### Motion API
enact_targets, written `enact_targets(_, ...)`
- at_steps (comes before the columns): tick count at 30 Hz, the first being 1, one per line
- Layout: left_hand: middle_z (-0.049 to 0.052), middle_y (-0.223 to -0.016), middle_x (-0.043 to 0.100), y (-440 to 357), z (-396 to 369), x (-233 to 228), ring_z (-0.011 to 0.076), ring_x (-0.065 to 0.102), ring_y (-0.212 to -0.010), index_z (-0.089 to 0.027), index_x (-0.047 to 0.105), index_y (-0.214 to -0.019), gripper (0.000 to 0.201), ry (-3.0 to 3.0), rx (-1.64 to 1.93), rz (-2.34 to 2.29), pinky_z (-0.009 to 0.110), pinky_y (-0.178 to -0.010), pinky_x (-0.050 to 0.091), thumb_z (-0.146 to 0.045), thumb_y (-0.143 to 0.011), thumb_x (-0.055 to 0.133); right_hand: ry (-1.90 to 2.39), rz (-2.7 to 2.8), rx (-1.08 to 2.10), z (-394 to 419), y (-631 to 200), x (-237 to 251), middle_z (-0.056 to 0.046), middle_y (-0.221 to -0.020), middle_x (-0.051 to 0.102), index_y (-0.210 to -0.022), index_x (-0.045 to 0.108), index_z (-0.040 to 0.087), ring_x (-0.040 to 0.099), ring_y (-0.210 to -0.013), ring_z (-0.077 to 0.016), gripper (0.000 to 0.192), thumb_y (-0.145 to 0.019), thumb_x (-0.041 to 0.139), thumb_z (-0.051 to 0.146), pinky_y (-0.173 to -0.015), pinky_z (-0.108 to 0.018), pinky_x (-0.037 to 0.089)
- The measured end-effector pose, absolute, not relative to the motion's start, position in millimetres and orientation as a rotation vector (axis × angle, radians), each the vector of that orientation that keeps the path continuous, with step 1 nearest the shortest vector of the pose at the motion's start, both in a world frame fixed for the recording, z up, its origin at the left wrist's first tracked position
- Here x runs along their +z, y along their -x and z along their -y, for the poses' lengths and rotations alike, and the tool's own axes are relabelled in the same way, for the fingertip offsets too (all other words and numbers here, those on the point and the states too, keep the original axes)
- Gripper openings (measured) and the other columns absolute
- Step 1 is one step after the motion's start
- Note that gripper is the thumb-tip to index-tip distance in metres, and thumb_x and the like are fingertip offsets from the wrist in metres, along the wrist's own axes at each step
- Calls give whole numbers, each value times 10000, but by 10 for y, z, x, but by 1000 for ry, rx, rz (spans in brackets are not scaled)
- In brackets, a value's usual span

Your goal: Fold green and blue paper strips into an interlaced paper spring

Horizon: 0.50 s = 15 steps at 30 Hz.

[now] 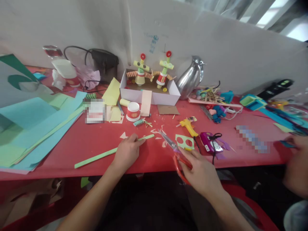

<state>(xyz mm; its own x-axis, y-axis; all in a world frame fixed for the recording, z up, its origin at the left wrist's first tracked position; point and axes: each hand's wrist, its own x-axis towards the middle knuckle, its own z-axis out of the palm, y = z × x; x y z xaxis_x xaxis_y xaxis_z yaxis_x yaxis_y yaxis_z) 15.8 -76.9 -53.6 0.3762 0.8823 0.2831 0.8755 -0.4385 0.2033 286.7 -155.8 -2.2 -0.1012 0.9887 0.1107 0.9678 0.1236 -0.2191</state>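
Note:
My left hand (128, 150) is closed on a long light-green paper strip (97, 157), whose short end sticks out past my fingers toward the right. In my right hand (198, 168) is a pair of scissors (171, 143) with red handles, its blades pointing up and left toward the strip's end. The blade tips are apart from the strip. Just beyond the scissors lies a green paper piece (184, 141) with two round holes. A red and white paper cup (133, 111) stands upside down past my left hand, with a folded green paper spring (139, 122) before it.
Coloured paper sheets (29, 128) cover the left side. A white box (149, 97) holds two paper-cup figures at the back, beside a silver jug (191, 77). A yellow glue gun (189, 126) and a purple box (209, 143) lie right. Another person's hand (298, 142) is at the far right.

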Motion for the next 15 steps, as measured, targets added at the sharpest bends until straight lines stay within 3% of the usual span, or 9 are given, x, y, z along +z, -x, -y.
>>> enact_targets(7, 79, -950, 626, -95, 773, -536, 181, 628, -825, -181, 695, -1110, 288, -2267, 968, -1564, 298, -761, 519, -194, -945, 460, 1991, 2156, -4, 963, -2676, -199, -152, -1106, 600, -1376, 546, 182, 636, -950, -272, 466, -913, 522, 227, -821, -397, 518)
enact_targets(11, 83, -1003, 589, -66, 766, -527, 181, 624, -847, -180, 695, -964, 170, -2170, 1036, -1605, 315, -804, 521, -209, -910, 536, 1946, 2100, -265, 933, -2510, -98, -195, -1256, 537, -1277, 619, 174, 497, -1153, -385, 378, -922, 507, 242, -903, -519, 445)
enact_targets(15, 89, -1000, 580, -62, 729, -540, 218, 591, -909, -182, 642, -890, 71, -2241, 952, -1633, 366, -851, 497, -166, -862, 578, 1709, 2198, -87, 893, -2317, -14, -142, -1276, 572, -1268, 619, 223, 452, -1155, -337, 347, -960, 459, 226, -951, -495, 398)
